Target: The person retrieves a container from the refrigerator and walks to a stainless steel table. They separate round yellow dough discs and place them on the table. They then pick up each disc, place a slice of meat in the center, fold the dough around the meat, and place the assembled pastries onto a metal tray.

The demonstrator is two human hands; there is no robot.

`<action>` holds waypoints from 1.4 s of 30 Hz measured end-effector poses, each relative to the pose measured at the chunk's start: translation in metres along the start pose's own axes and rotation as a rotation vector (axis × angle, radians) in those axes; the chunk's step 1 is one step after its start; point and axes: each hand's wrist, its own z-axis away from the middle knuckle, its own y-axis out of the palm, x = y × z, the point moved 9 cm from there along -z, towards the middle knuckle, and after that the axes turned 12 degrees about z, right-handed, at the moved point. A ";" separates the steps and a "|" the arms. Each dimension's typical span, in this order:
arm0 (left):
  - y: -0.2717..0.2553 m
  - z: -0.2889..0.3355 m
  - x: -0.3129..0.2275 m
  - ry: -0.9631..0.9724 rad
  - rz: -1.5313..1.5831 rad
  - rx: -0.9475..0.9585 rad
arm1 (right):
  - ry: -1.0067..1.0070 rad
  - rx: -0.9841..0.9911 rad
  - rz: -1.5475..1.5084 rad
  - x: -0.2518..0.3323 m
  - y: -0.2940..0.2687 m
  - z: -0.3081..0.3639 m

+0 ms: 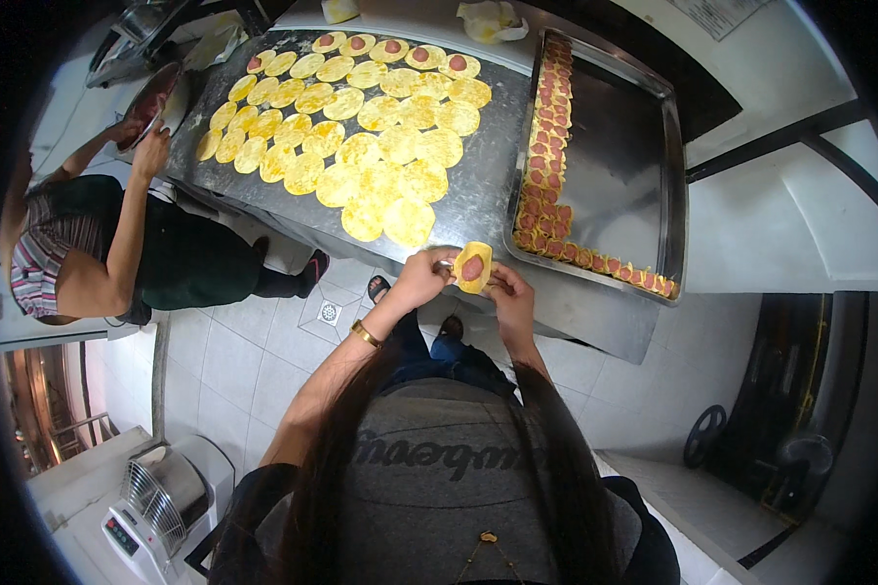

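Between my two hands, just off the table's near edge, is a round of yellow dough [461, 278] with a reddish-brown filling in its middle. My left hand [424, 280] pinches its left edge, and a small metallic bit shows at those fingertips. The fingers of my right hand [510, 293] are closed on its right edge. Beyond my hands, many flat yellow-coated dough rounds [363, 216] lie in rows on the dark work table. Along the far row, several carry a dab of the same filling [390, 46].
To the right stands a large metal tray [681, 166]; small filled pastries [546, 146] line its left and near sides. At the left, a co-worker's hands [151, 151] are at a bowl [174, 105] of reddish filling. A crumpled plastic bag [493, 21] lies at the back. A mixer [161, 502] stands lower left.
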 end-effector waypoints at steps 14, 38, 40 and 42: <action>0.004 0.009 0.013 0.017 0.681 -0.085 | -0.111 -0.012 -0.184 0.051 0.013 0.018; -0.011 0.012 -0.017 0.174 0.014 -0.178 | -0.639 0.074 0.803 0.079 0.039 -0.002; -0.010 0.013 -0.020 0.210 -0.040 -0.191 | -0.629 0.103 0.807 0.084 0.045 -0.006; -0.011 0.013 -0.029 0.225 -0.148 -0.183 | -0.608 0.111 0.818 0.084 0.045 -0.009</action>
